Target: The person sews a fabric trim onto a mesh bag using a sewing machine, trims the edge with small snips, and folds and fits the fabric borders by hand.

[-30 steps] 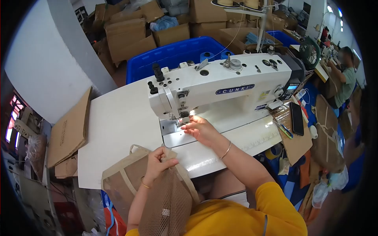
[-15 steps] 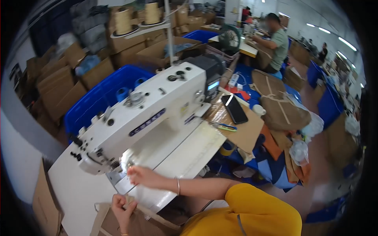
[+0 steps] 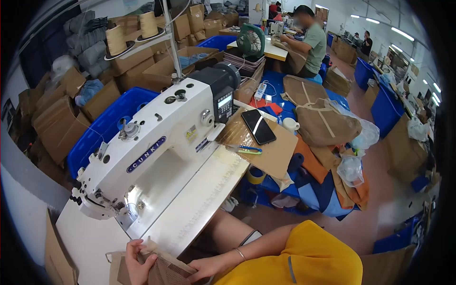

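A brown mesh fabric piece with beige edging (image 3: 167,271) lies at the front edge of the sewing table, partly out of the frame. My left hand (image 3: 138,264) pinches its upper edge between thumb and fingers. Further right, my right hand (image 3: 210,267) is closed on the same mesh piece, thumb on top and fingertips partly hidden beneath the cloth. Just beyond my hands stands a white sewing machine (image 3: 156,128), its lit needle area (image 3: 127,211) above the plate. No cloth lies under the needle.
On cardboard right of the machine lie a phone (image 3: 258,127) and blue-yellow thread snips (image 3: 247,149). Brown sewn pieces (image 3: 327,123) and plastic bags cover a blue surface. A blue bin (image 3: 95,137) stands behind the machine. A co-worker (image 3: 311,47) sits beyond a green fan (image 3: 250,40).
My right hand has come down from beside the needle area to the mesh piece and taken hold of it. My left hand keeps its grip. The head view has shifted.
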### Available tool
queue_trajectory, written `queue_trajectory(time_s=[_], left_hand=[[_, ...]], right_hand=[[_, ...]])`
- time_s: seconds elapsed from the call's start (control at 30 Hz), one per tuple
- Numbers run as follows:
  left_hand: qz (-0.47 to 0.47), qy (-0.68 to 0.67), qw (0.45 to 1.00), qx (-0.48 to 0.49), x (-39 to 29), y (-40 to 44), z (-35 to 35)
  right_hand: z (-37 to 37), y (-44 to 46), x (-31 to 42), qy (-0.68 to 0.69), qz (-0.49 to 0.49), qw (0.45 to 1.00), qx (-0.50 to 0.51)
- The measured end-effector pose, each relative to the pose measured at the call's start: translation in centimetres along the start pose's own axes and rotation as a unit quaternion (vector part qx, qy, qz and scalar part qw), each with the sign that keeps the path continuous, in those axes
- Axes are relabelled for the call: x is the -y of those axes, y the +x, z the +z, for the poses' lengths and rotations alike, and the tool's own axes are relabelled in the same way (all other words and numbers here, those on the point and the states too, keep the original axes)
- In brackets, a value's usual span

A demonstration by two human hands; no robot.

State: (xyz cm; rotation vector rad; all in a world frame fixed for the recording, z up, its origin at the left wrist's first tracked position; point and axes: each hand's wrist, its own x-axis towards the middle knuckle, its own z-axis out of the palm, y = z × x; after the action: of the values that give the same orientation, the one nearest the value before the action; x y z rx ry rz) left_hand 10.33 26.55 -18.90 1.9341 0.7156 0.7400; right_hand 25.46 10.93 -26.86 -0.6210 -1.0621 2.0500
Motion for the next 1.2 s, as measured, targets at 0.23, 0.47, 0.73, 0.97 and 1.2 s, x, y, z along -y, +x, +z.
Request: queue_trajectory(time_s=[0.23, 0.47, 0.73, 0.97, 1.2], left_hand=[[-0.170, 0.167, 0.967, 0.086, -3.0, -1.9, -1.2], [-0.103, 0.198, 0.973, 0.063, -3.7, 0.7, -0.5], [-0.212, -0.292, 0.931, 0.052, 1.3, -1.6, 2.2], [-0.203, -0.374, 0.902, 0.071, -2.2, -1.0, 3.5], [-0.231, -0.312, 0.919, 0.066, -3.2, -1.1, 4.4]], right_hand=[[2.3, -0.3, -0.1, 0.004, -0.017, 1.000, -0.005], [2.6, 1.2, -0.6, -0.237, -0.268, 0.934, 0.009], [5.2, -0.3, 2.1, -0.051, 0.055, 0.993, 0.094], [1.0, -3.8, 5.0, 0.063, -0.001, 0.990, -0.126], [0.3, -1.5, 6.7, -0.033, -0.252, 0.913, -0.320]])
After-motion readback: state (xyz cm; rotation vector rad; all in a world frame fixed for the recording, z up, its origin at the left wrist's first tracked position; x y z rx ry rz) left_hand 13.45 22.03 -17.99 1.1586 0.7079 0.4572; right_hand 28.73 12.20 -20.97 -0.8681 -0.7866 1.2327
